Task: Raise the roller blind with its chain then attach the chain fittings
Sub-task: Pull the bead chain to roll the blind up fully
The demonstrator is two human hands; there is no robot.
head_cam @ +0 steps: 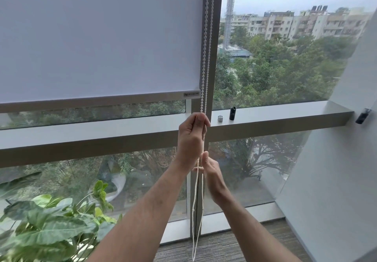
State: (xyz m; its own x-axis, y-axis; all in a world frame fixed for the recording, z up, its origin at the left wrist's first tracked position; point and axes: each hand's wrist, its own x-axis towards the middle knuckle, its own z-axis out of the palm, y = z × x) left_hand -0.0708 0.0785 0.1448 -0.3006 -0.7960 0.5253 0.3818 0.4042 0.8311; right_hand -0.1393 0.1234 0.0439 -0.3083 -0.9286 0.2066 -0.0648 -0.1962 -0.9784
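A white roller blind [98,37] covers the left window down to its bottom bar [102,99], just above the sill. Its white bead chain [206,47] hangs as two strands along the dark window post. My left hand [191,133] is closed around the chain at sill height. Just below it, my right hand [211,172] pinches the chain strands. The loop of chain [196,221] hangs on down to the floor. Two small fittings stand on the sill to the right: a silver cap [220,118] and a black cylinder [232,113].
A grey window sill [285,114] runs across the view. A leafy potted plant [53,225] fills the lower left. A white wall [336,180] angles in on the right, with a small black bracket [362,115] fixed to it. Grey carpet [234,243] lies below.
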